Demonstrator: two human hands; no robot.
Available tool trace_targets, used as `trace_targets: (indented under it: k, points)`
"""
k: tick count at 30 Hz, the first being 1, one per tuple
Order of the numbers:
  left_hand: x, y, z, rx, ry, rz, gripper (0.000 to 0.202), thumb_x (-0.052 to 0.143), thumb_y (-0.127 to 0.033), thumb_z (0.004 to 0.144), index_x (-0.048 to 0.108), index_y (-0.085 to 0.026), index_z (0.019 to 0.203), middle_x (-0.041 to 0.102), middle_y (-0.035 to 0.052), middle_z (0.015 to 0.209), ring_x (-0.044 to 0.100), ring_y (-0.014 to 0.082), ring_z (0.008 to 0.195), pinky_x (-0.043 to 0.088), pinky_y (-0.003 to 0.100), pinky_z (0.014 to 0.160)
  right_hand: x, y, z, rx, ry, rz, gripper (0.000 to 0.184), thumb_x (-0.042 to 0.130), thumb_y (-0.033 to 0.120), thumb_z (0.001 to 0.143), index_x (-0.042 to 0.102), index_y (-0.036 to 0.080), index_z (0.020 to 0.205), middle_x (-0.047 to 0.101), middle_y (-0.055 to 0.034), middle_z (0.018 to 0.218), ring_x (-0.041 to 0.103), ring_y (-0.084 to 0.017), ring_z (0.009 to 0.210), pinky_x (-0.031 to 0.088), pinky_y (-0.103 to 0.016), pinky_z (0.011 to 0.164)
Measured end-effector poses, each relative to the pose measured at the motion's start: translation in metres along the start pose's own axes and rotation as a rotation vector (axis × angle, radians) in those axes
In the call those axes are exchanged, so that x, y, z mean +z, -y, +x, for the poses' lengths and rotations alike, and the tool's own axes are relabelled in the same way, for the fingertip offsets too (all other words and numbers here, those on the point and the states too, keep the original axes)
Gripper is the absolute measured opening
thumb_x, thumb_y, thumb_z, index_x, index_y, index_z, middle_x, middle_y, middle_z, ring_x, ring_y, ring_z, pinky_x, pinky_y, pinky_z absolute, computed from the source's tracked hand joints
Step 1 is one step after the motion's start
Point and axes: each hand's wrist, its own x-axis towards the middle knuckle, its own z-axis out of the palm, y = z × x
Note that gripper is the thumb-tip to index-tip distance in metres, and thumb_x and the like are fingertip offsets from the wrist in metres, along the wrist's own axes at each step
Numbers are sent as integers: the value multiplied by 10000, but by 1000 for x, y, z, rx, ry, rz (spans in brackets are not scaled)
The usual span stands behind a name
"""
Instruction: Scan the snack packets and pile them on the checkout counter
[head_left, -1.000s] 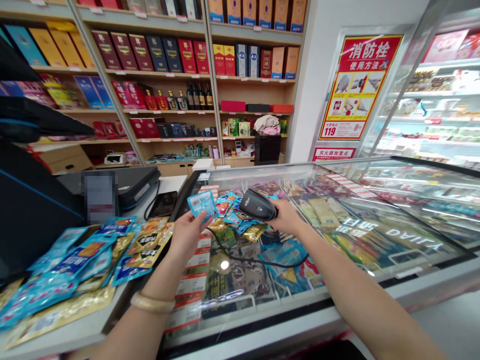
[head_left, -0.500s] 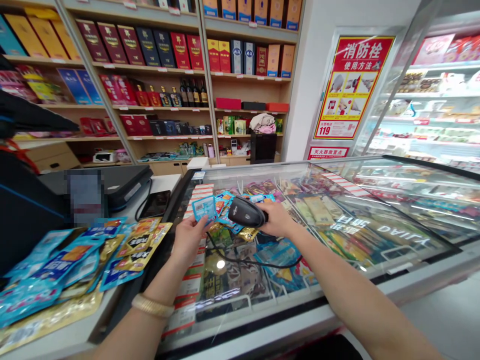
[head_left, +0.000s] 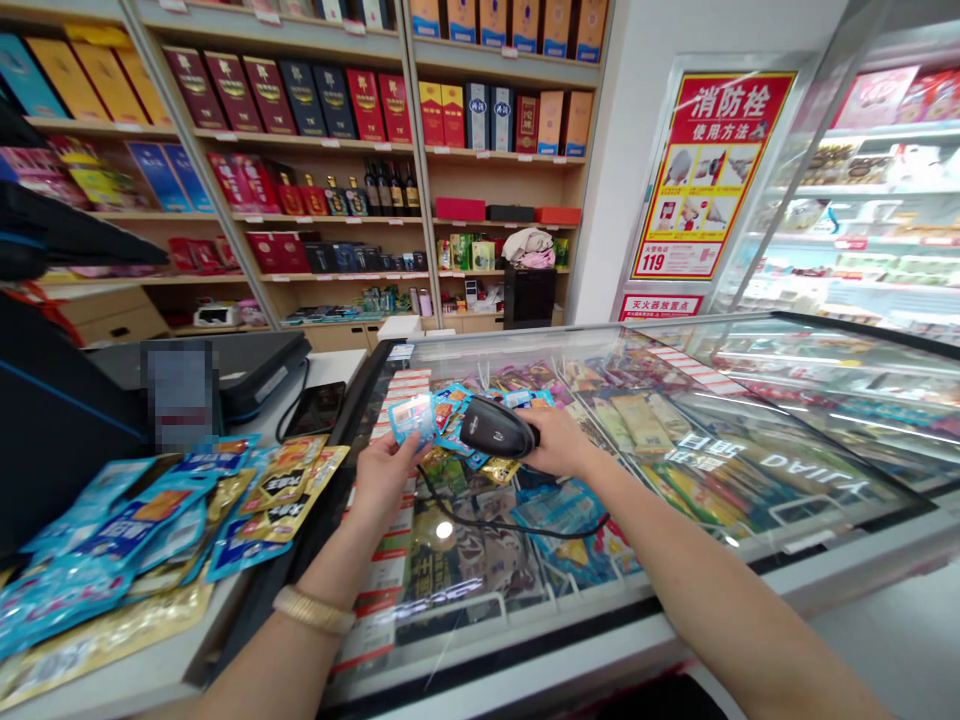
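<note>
My right hand (head_left: 556,443) is wrapped around the back end of the black scanner (head_left: 491,427), and its nose points left. I can't see where every finger sits underneath, but the grip is closed firmly on the thing. Just left of the scanner's nose, and apart from it, I have a small blue packet (head_left: 412,417) pinched in my left hand (head_left: 386,475). The pinch is narrow: thumb and fingers meet at the packet's lower edge, leaving most of its pale printed face uncovered and tilted up. The print is too blurred for me to read.

Behind and partly under the scanner, as I look, more blue, orange and gold packets (head_left: 451,408) lie in a loose pile on the glass top of the freezer (head_left: 540,665). A black cord (head_left: 487,523) curves across the glass on the near side of the scanner; I can't follow both its ends.

Well to the left of the scanner, a larger heap of blue and gold packets (head_left: 150,530) spreads over the counter (head_left: 225,605), some overlapping. A dark phone (head_left: 315,408) lies flat between that heap and the scanner, a bit farther from me. On my left wrist, nearer me than the scanner, sits a pale gold bracelet (head_left: 313,609).
</note>
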Motion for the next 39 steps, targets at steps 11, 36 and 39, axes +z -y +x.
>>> trace_targets:
  k: [11,36,39]
  points:
    - [0,1,0,-1,-8,-31,366,838,-357,504,723,-145,780,755,54,862,690,206,841,561,391,874,-2,3,0,-21,-8,35,363,675,260,708,704,241,1069,751,-30,924,676,-217,815,411,-254,686]
    - [-1,2,15,234,16,436,417,615,-420,744,721,-144,1038,757,73,964,673,258,955,512,392,910,-29,-35,-4,239,-195,-45,316,686,296,732,710,224,1039,751,-53,948,689,-243,876,457,-264,715]
    - [8,-3,24,376,69,795,418,526,-300,796,693,-158,1152,738,94,1104,667,276,1031,499,391,942,-36,-53,-9,364,-250,-139,330,693,359,748,714,235,1053,750,-62,927,679,-267,921,466,-281,739]
